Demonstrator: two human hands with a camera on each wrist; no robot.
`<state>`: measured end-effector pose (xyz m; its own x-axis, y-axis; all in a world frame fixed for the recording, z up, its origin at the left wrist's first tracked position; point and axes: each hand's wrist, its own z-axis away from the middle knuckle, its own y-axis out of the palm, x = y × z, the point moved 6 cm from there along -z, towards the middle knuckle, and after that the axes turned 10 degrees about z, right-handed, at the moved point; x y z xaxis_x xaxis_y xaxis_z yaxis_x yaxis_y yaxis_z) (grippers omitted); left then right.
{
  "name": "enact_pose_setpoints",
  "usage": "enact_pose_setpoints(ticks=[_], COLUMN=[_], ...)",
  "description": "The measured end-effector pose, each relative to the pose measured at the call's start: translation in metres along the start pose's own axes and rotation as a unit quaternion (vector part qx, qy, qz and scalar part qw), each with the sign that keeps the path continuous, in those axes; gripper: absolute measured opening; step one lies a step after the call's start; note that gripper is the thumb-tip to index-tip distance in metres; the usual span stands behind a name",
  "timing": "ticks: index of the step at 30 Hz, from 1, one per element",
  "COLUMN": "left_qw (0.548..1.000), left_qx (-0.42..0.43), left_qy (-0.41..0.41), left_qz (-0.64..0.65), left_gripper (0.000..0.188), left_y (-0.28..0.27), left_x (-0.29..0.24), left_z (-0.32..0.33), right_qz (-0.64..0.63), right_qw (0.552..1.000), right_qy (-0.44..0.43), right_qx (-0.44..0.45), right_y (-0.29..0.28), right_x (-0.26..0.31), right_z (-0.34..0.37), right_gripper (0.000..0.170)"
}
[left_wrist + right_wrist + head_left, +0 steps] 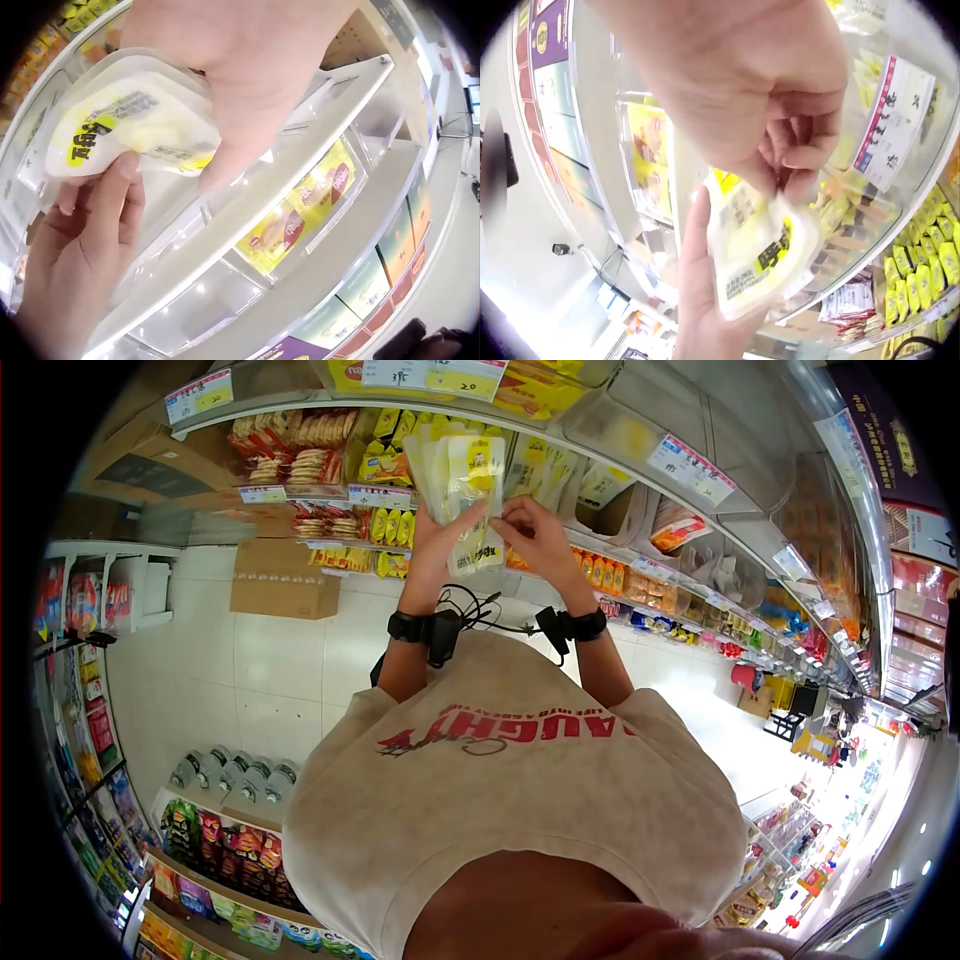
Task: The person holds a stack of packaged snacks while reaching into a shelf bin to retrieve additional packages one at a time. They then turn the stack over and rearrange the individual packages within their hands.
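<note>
A stack of flat, pale see-through snack packets point(478, 475) with yellow labels and dark lettering is held up in front of the shelf. My left hand point(437, 548) grips the stack from the side, its thumb lying across the front, as the left wrist view also shows with the packets point(127, 127) fanned slightly. At the other edge my right hand point(537, 538) pinches the packets between thumb and curled fingers. Seen from the right wrist, those fingers point(795, 142) meet at the upper edge of the front packet point(757, 247).
Clear plastic shelf bins with similar packets point(540, 468) lie just behind the hands. Price tags point(692, 468) line the shelf edges. A cardboard box point(285, 578) stands on the tiled floor at left. Cables point(475, 608) hang between the wrist straps.
</note>
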<state>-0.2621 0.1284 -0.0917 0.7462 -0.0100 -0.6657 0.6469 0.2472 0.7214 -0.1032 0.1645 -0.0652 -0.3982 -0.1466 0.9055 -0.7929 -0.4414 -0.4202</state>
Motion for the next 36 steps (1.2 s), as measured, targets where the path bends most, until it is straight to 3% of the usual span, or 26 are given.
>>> enact_pose_setpoints(ticks=[1, 4, 5, 8, 11, 14, 17, 20, 23, 26, 28, 30, 31, 34, 36], left_qw=[0.999, 0.999, 0.998, 0.991, 0.987, 0.984, 0.978, 0.97, 0.966, 0.976, 0.988, 0.989, 0.989, 0.985, 0.994], left_qx=[0.003, -0.006, -0.03, -0.086, -0.09, -0.04, 0.031, 0.042, 0.041, 0.041, 0.02, 0.003, -0.005, 0.003, -0.002], left_qy=[0.017, 0.027, 0.025, 0.023, 0.018, 0.004, -0.018, -0.055, -0.089, -0.102, -0.082, -0.072, -0.068, -0.045, -0.039], left_qz=[-0.034, 0.034, 0.052, 0.096, 0.129, 0.175, 0.207, 0.234, 0.239, 0.19, 0.131, 0.13, 0.13, 0.164, 0.106], left_gripper=[0.053, 0.052, 0.052, 0.053, 0.056, 0.057, 0.057, 0.058, 0.057, 0.054, 0.052, 0.049, 0.048, 0.047, 0.047], left_y=[0.001, -0.013, -0.021, -0.037, -0.043, -0.044, -0.022, -0.019, -0.016, -0.02, -0.016, -0.005, 0.0, 0.007, 0.004], left_x=[-0.005, -0.009, -0.009, -0.016, -0.021, -0.024, -0.039, -0.033, -0.025, -0.014, -0.011, -0.012, -0.011, -0.001, 0.002], left_z=[0.0, -0.002, -0.002, 0.003, 0.008, 0.006, 0.015, 0.013, 0.009, -0.003, -0.007, -0.005, -0.005, -0.007, -0.007], right_qz=[0.053, 0.162, 0.144, 0.328, 0.459, 0.448, 0.38, 0.348, 0.314, 0.184, -0.045, -0.209, -0.152, -0.08, -0.021], right_qw=[0.999, 0.986, 0.985, 0.921, 0.877, 0.881, 0.908, 0.917, 0.923, 0.939, 0.966, 0.955, 0.972, 0.996, 0.999], right_qy=[0.01, -0.017, -0.027, -0.043, 0.055, 0.135, 0.167, 0.089, 0.028, -0.015, -0.008, 0.001, 0.041, -0.012, -0.022], right_qx=[-0.001, -0.044, -0.095, -0.204, -0.127, -0.067, -0.063, -0.172, -0.221, -0.291, -0.255, -0.209, -0.172, -0.027, -0.028], right_y=[0.001, -0.012, -0.022, -0.05, -0.05, -0.049, -0.044, -0.052, -0.069, -0.09, -0.092, -0.088, -0.076, -0.029, -0.003], right_x=[0.004, 0.027, 0.013, -0.032, -0.084, -0.096, -0.1, -0.073, -0.067, -0.043, -0.034, -0.033, -0.015, 0.017, 0.017], right_z=[-0.003, -0.012, -0.022, -0.049, -0.075, -0.087, -0.087, -0.072, -0.057, -0.03, -0.013, 0.0, 0.008, 0.009, 0.003], right_gripper=[0.024, 0.028, 0.031, 0.041, 0.054, 0.066, 0.061, 0.05, 0.035, 0.032, 0.026, 0.028, 0.028, 0.028, 0.026])
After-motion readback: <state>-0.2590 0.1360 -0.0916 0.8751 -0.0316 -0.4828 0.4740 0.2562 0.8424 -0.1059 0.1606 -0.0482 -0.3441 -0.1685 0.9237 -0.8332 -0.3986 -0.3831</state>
